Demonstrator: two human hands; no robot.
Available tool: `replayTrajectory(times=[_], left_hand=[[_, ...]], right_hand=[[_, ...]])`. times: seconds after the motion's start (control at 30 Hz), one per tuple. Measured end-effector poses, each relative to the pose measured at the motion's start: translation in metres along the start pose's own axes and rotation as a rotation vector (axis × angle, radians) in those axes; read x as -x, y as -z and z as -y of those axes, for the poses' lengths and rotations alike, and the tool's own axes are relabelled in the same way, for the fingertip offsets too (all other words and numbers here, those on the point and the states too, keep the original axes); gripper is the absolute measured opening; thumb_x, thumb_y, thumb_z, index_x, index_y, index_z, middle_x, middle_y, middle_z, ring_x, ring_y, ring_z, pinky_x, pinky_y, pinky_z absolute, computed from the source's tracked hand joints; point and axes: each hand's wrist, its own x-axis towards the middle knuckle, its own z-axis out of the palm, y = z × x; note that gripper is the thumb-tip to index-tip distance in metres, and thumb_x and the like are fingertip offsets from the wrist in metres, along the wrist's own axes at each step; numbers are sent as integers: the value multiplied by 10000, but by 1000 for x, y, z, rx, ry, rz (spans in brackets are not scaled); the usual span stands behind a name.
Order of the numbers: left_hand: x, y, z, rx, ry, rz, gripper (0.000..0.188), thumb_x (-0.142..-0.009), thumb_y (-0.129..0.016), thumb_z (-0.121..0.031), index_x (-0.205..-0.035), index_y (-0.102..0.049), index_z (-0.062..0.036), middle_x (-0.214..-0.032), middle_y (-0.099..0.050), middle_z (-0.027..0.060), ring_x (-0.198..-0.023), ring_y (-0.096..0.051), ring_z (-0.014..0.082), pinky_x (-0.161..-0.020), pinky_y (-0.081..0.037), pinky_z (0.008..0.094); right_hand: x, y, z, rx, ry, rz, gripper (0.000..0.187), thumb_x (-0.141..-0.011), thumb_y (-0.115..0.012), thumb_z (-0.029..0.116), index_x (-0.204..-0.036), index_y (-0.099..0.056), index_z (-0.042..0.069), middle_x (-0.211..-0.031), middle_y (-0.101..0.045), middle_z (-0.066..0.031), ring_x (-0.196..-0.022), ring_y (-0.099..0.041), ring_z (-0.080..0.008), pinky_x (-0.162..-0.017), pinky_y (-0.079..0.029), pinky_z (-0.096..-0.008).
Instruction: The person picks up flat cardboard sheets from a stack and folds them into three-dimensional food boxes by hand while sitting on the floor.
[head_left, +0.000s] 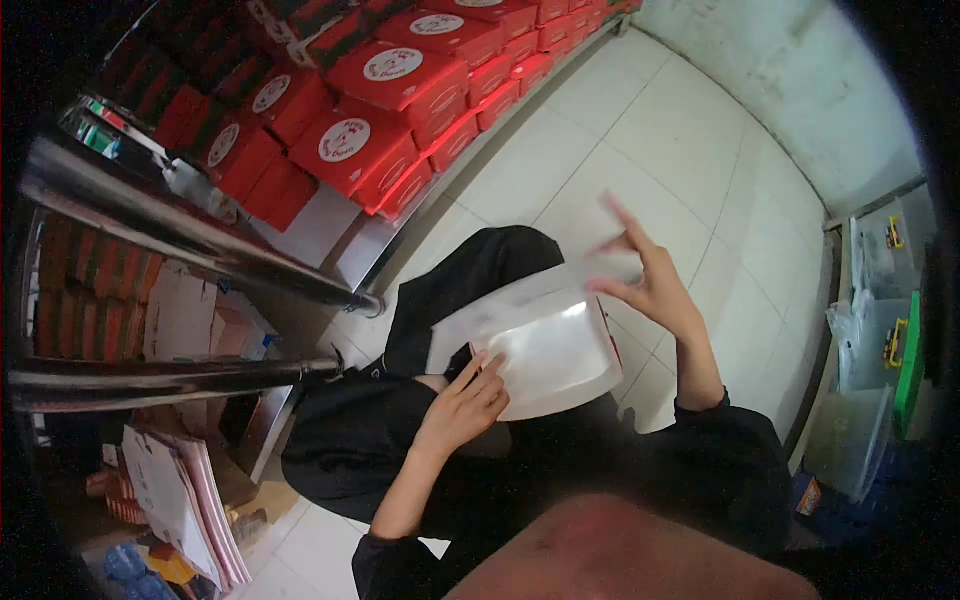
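On my lap lies a glossy white box piece (560, 360), with red showing along its right edge. A paler flat white sheet or flap (510, 300) stretches along its far side. My left hand (465, 405) rests palm down at the left edge of the piece, fingers stretched out over it. By those fingertips is a small black patch (460, 360); whether it is an object or a gap, I cannot tell. My right hand (652, 285) is raised at the far right corner, thumb and fingers apart, its fingertips blurred, with no object visible in it.
Red printed boxes (355, 150) stand stacked on a metal table (340, 235) at the far left. Steel tubes (180, 383) cross the left side. Flat cardboard pieces (185, 490) lean at lower left. Clear plastic bins (850, 440) line the right wall above the tiled floor (650, 180).
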Motion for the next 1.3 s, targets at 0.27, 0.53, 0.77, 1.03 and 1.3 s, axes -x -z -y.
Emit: replayTrajectory(times=[0.27, 0.53, 0.77, 1.03, 1.3], left_hand=[[-43, 62, 36, 577, 474, -580, 433, -795, -650, 50, -1225, -617, 9, -1311, -583, 125, -1249, -533, 295, -1043, -419, 452], [-146, 16, 15, 695, 575, -1554, 80, -883, -454, -4, -954, -418, -10, -993, -387, 127, -947, -408, 243, -895, -346, 358], [-100, 55, 57, 659, 553, -732, 527, -772, -455, 113, -1272, -508, -45, -1173, -473, 173, -1147, -477, 334, -1023, -373, 375], [-50, 30, 21, 933, 581, -519, 541, -909, -546, -31, -1430, -455, -148, -1447, -443, 187, -1381, -368, 379, -1105, -375, 446], [-51, 0, 17, 1467, 641, -694, 359, -978, -514, -39, -1336, -546, -36, -1543, -341, 135, -1420, -316, 312, -1132, -300, 378]], right_hand=[[13, 27, -2, -193, 169, 477, 291, -853, -653, 43, -1143, -662, 20, -997, -616, -109, -907, -605, -269, -864, -482, -348], [14, -70, 28, -255, 116, -367, 495, -808, -376, -80, -1298, -360, -15, -982, -387, -72, -879, -376, -162, -851, -326, -286], [-5, -16, -2, 88, 177, -61, 392, -881, -467, -29, -1273, -473, -18, -1100, -478, -134, -1032, -442, -227, -955, -364, -374], [36, -26, 20, -451, -385, 138, 690, -925, -506, 406, -1450, -351, -15, -1520, -325, -186, -1420, -314, -292, -1164, -254, -419], [47, -20, 0, -510, -531, 240, 544, -966, -548, 212, -1438, -405, -18, -1527, -353, -165, -1417, -319, -243, -1164, -235, -393]])
